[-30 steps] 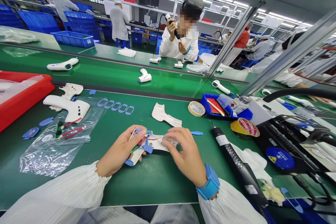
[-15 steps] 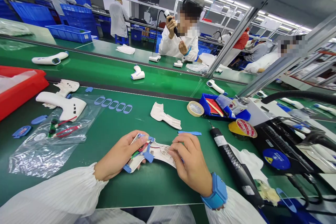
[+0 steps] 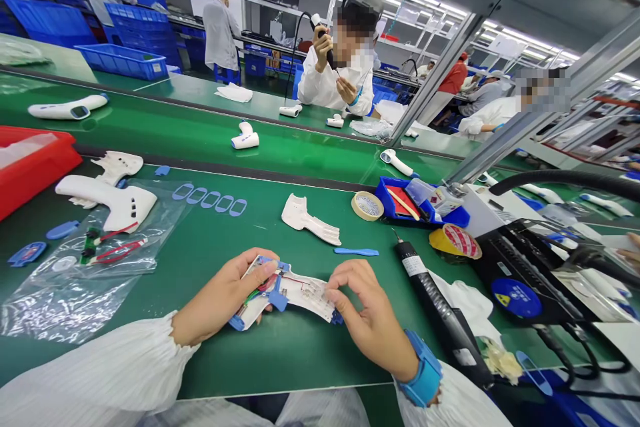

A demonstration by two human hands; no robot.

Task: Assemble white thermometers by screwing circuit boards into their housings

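My left hand (image 3: 235, 290) is closed around the head end of an open infrared thermometer housing (image 3: 306, 290). Blue trim, a blue trigger piece (image 3: 278, 301), coloured wires and a circuit board show inside this white half shell. At the far end of its handle, my right hand (image 3: 370, 313) has its thumb and fingers bent together on the edge. A small blue part (image 3: 337, 317) shows there, beside the fingertips; what lies under them is hidden. The other white half shell (image 3: 310, 220) rests on the green bench just beyond, with a flat blue strip (image 3: 356, 251) near it.
A black electric screwdriver (image 3: 440, 313) lies to the right. Behind it are a round tub of screws (image 3: 367, 205) and a blue parts tray (image 3: 453, 217). Shell parts (image 3: 107, 199) and a plastic bag (image 3: 65, 300) lie left, near a red bin (image 3: 40, 177). A conveyor (image 3: 185, 130) runs beyond.
My right hand has shifted slightly outward and down toward the end of the handle, where a blue part now shows. Thermometers on the conveyor have moved left. The left hand keeps its hold.
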